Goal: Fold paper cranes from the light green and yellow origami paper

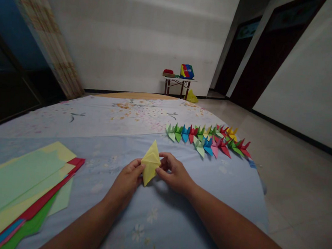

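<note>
A yellow folded paper piece (151, 163), kite-shaped with points up and down, is held upright over a blue flowered tablecloth (175, 218). My left hand (127, 181) pinches its left edge with closed fingers. My right hand (173, 173) pinches its right edge, fingers curled. Both hands sit near the middle of the table, close together.
Several finished paper cranes (208, 138) in green, blue, red, pink and yellow lie in rows at the table's right side. A stack of coloured paper sheets (17, 193) lies at the left. A small table with a colourful box (187, 71) stands by the far wall.
</note>
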`<control>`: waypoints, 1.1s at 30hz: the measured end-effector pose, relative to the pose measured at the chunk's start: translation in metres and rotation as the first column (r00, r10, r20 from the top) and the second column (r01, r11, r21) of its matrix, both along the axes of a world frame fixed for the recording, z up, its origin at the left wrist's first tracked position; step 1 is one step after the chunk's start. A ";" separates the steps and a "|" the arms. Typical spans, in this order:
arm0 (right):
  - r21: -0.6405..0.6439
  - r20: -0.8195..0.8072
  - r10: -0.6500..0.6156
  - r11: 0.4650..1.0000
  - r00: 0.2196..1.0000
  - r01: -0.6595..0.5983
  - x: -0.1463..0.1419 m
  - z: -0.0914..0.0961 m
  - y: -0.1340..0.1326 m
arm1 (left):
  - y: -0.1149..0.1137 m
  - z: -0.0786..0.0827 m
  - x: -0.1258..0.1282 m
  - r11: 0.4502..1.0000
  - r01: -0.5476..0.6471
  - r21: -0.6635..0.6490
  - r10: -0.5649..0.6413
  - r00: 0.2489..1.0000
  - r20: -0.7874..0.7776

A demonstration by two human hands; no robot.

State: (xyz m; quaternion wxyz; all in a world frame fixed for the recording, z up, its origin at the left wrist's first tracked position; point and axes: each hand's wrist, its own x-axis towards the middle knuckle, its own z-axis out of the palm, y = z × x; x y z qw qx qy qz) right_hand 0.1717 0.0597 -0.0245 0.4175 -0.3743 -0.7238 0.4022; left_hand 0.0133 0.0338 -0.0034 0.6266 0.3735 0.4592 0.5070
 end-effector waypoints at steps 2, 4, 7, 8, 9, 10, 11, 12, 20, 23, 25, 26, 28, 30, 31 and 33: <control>0.017 -0.047 0.051 0.999 0.998 -0.050 -0.001 -0.002 0.000 | 0.000 0.000 0.000 1.000 -0.003 0.015 0.003 1.000 0.003; 0.023 -0.090 0.104 0.995 0.990 -0.102 -0.002 -0.003 0.000 | 0.000 -0.001 0.001 0.999 0.004 0.036 -0.003 1.000 -0.020; 0.010 -0.148 0.165 0.986 0.975 -0.165 -0.003 -0.005 0.000 | 0.000 -0.003 0.000 0.997 0.008 0.077 0.003 0.990 -0.141; 0.001 -0.172 0.173 0.985 0.970 -0.175 -0.003 -0.006 0.001 | 0.000 -0.003 0.000 0.996 0.003 0.092 0.013 0.984 -0.180; -0.009 -0.199 0.174 0.984 0.965 -0.179 -0.003 -0.006 0.001 | 0.001 -0.004 -0.001 0.995 -0.001 0.101 0.022 0.979 -0.201; -0.021 -0.226 0.167 0.984 0.960 -0.177 -0.003 -0.007 0.002 | 0.001 -0.004 -0.001 0.995 -0.007 0.102 0.028 0.980 -0.199; -0.030 -0.252 0.154 0.985 0.955 -0.167 -0.003 -0.008 0.003 | 0.002 -0.004 -0.002 0.995 -0.015 0.098 0.033 0.983 -0.183; -0.035 -0.272 0.140 0.987 0.952 -0.155 -0.003 -0.008 0.004 | 0.003 -0.005 -0.003 0.995 -0.022 0.093 0.038 0.986 -0.165; 0.071 -0.055 -0.023 0.997 0.998 0.027 0.004 -0.002 0.008 | 0.004 -0.001 -0.006 0.999 -0.003 0.039 0.003 1.000 -0.013; 0.125 0.010 -0.045 0.991 0.999 0.043 0.009 -0.001 0.009 | 0.003 0.000 -0.006 1.000 0.007 0.019 -0.009 0.996 0.094; 0.185 0.072 -0.011 0.983 0.997 -0.003 0.012 -0.001 0.009 | 0.003 0.000 -0.007 1.000 0.005 0.004 -0.005 0.991 0.135; 0.229 0.119 0.003 0.973 0.993 -0.030 0.014 -0.001 0.009 | 0.004 0.000 -0.007 1.000 -0.004 -0.005 0.005 0.989 0.146; 0.342 0.240 -0.019 0.937 0.971 -0.066 0.017 0.000 0.009 | 0.004 -0.001 -0.008 0.999 -0.032 -0.021 0.035 0.986 0.162; 0.461 0.347 -0.109 0.885 0.932 -0.068 0.019 0.001 0.009 | 0.005 -0.002 -0.009 0.998 -0.059 -0.031 0.063 0.984 0.168; 0.514 0.380 -0.164 0.855 0.910 -0.061 0.020 0.002 0.009 | 0.005 -0.002 -0.009 0.998 -0.063 -0.031 0.068 0.983 0.168; 0.594 0.407 -0.246 0.803 0.880 -0.050 0.021 0.004 0.010 | 0.005 -0.003 -0.009 0.998 -0.057 -0.025 0.061 0.984 0.166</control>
